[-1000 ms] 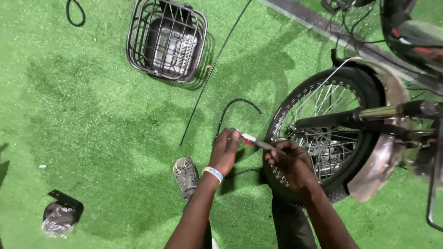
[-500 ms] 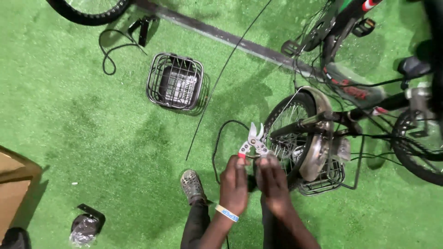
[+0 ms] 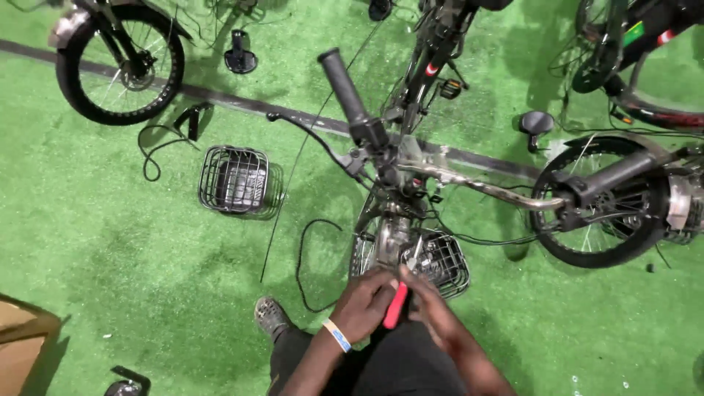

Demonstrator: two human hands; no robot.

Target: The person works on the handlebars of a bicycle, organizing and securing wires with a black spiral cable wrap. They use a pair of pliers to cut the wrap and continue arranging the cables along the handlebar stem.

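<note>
Currently my left hand (image 3: 367, 299) and right hand (image 3: 434, 312) sit together low in the head view, both wrapped around a red-handled tool (image 3: 395, 305). Only the red handle shows between the palms; its working end points up toward the bicycle and I cannot make out its shape. Left-hand fingers are curled tight on the handle; right-hand fingers close over it from the other side. A pale wristband (image 3: 337, 336) rings the left wrist.

Directly above the hands stands the front of a bicycle: the front wire basket (image 3: 440, 262) just beyond the fingertips, the headlight (image 3: 392, 236) beside it, then the stem and the black handlebar grip (image 3: 342, 84) angled up and left. Thin cables run from the bar area toward the basket.

On the green artificial turf (image 3: 110, 249), a loose black wire basket (image 3: 238, 180) lies well left of the bicycle. A black cable (image 3: 302, 257) curls on the turf between that basket and the front wheel. My shoe (image 3: 270, 315) rests just left of the hands.

Upper left, another bicycle's wheel (image 3: 117, 62). Right side, a third bicycle's wheel (image 3: 609, 202) with fender and hub. A cardboard corner (image 3: 22, 345) shows at lower left.
</note>
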